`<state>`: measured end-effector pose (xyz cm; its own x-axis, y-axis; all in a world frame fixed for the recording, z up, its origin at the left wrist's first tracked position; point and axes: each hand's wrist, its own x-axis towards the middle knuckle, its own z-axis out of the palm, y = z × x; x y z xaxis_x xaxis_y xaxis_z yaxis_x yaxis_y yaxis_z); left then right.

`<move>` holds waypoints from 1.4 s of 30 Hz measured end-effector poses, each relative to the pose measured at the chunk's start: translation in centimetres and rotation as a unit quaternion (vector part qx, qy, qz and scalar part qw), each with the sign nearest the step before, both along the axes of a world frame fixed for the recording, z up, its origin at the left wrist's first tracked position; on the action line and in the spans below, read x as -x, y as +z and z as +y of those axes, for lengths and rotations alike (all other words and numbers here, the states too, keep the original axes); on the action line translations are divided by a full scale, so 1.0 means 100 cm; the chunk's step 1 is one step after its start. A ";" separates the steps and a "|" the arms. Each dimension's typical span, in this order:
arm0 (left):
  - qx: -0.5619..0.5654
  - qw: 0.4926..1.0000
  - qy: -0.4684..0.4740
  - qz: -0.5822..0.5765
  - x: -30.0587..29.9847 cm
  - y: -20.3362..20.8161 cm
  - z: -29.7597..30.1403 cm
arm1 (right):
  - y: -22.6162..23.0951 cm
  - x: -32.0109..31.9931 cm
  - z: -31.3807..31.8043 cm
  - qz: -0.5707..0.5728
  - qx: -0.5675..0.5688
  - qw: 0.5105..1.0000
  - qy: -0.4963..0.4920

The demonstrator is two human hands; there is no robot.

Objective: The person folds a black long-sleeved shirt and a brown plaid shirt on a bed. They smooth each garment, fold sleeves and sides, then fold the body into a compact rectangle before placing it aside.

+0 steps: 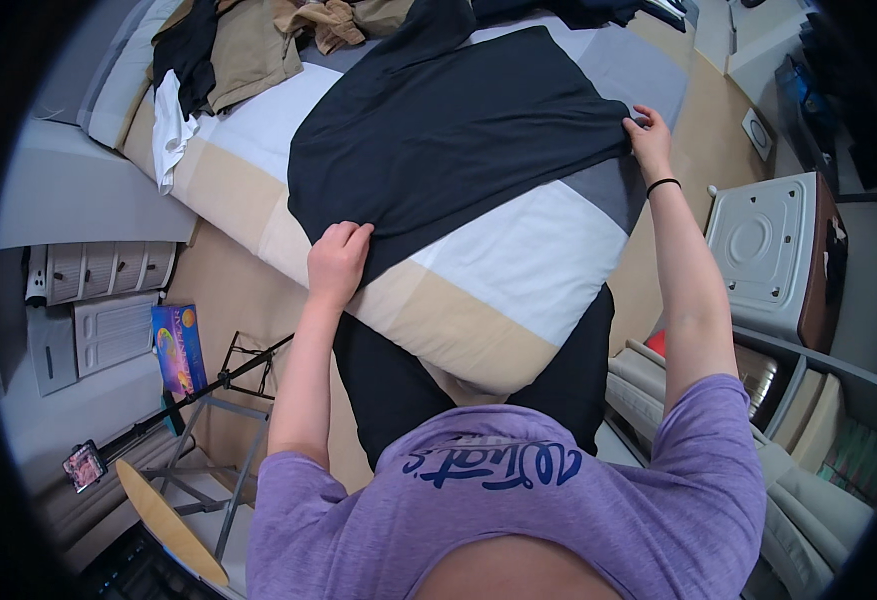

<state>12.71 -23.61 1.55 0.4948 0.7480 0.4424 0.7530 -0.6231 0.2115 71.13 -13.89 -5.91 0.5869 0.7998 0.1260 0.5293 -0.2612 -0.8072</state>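
A black long-sleeved shirt [459,140] lies spread over the corner of a bed, one sleeve stretching away toward the far side. Its near edge runs slantwise between my two hands. My left hand [339,258] is closed on the near left corner of the fabric, knuckles up. At the right end, my right hand [651,142] pinches the shirt's edge between thumb and fingers; a thin black band [664,186] circles that wrist. Under the shirt shows a patchwork quilt [529,255] in white, beige and grey.
Piled clothes, among them khaki trousers [254,60] and a white garment [171,130], lie at the far left of the bed. A white-topped cabinet [764,255] stands right of it. At lower left are a colourful box [180,348], a tripod with a phone [85,467] and a folding stool [171,520].
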 end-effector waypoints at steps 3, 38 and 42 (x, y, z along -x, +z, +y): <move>-0.033 0.999 -0.026 -0.031 0.006 0.006 -0.006 | 0.005 -0.004 0.000 0.035 -0.037 0.999 -0.008; 0.024 0.998 -0.045 0.037 0.088 0.008 -0.047 | 0.063 0.037 -0.104 -0.505 -0.016 0.772 0.385; 0.064 0.995 -0.058 0.057 0.101 0.015 -0.065 | 0.073 0.045 -0.166 -0.495 -0.026 0.768 0.406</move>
<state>2.58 -30.11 3.08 0.6231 0.7288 0.2837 0.7006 -0.6814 0.2116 66.67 -30.47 1.42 -0.5063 0.8304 0.2327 0.8617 0.4979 0.0982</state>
